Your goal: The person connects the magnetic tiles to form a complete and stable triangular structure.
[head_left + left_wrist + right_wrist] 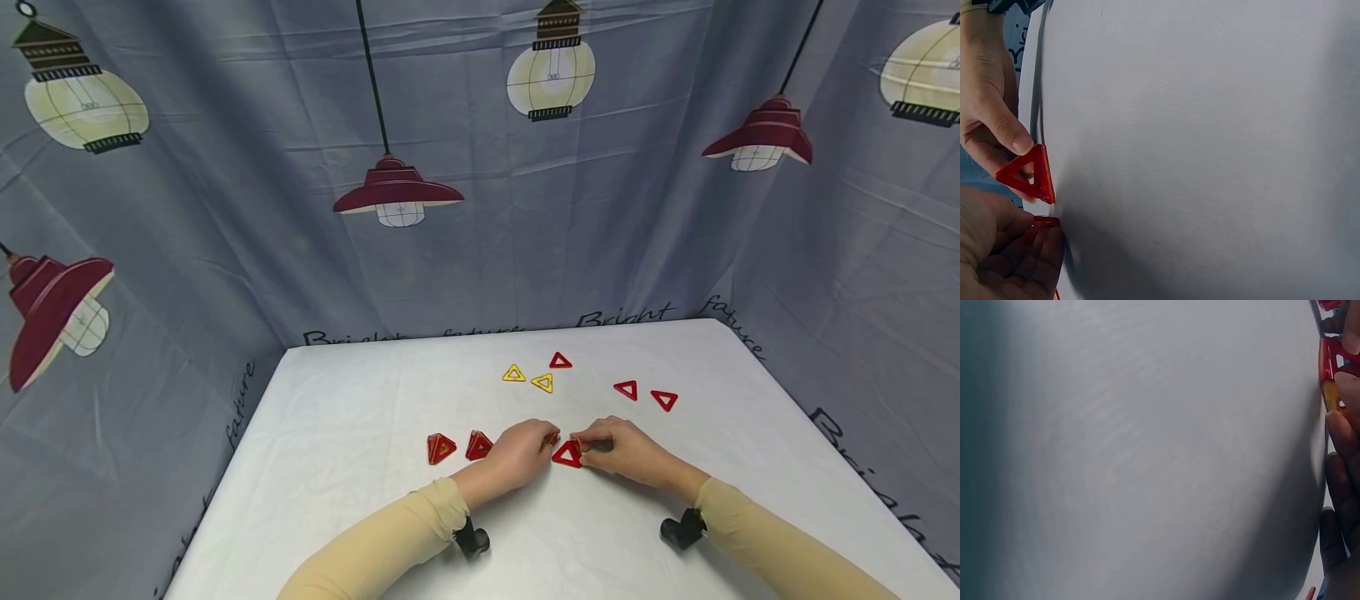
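In the head view a red triangular tile frame (pixel 567 454) lies between my hands. The left hand (pixel 521 454) pinches a small red piece (pixel 1046 221) between thumb and fingers, mostly covered by them. My right hand (pixel 626 452) grips the red triangular tile (pixel 1036 175) at one side, thumb against its edge. An orange part (pixel 1330 397) shows against this tile beneath the right fingertips in the right wrist view; whether it is a separate tile I cannot tell. Just left of the left hand stand two red pyramid-like shapes, one (pixel 441 448) further out and one (pixel 478 445) partly behind the hand.
Beyond the hands lie two yellow triangles, one on the left (pixel 513 373) and one on the right (pixel 543 382), with a red triangle (pixel 559 361) near them. Two more red triangles (pixel 626 390) lie farther right. A lamp-patterned curtain (pixel 480 250) surrounds the white table (pixel 360 400).
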A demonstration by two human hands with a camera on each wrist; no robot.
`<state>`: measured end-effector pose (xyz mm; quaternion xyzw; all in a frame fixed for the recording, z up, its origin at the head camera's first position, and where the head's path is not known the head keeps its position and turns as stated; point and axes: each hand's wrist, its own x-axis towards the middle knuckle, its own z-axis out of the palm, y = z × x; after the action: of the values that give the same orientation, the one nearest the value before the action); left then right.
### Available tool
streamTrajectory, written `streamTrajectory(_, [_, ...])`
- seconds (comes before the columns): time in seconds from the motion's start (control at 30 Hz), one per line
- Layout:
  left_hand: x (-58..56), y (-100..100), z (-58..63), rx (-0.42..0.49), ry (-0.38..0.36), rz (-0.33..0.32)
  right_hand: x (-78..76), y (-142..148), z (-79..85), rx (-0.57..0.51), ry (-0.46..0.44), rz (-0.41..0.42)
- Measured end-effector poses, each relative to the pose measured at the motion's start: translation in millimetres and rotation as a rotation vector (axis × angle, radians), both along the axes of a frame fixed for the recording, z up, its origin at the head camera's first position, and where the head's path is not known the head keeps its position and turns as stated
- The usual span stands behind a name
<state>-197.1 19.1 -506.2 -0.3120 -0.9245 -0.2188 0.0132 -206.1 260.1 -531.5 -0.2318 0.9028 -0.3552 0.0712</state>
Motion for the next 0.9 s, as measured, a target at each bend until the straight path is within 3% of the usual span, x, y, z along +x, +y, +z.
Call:
streamTrajectory(0.5, [-2.5, 2.0, -3.6, 0.046, 0.022, -0.011, -0.5, -1.6, -0.4, -0.004, -0.033, -0.052])
streamTrajectory(0.9, [-4.7, 3.9, -7.3, 0.044, -0.023, -0.003, -1.2, -3.0, -1.5, -0.004, -0.021, -0.056])
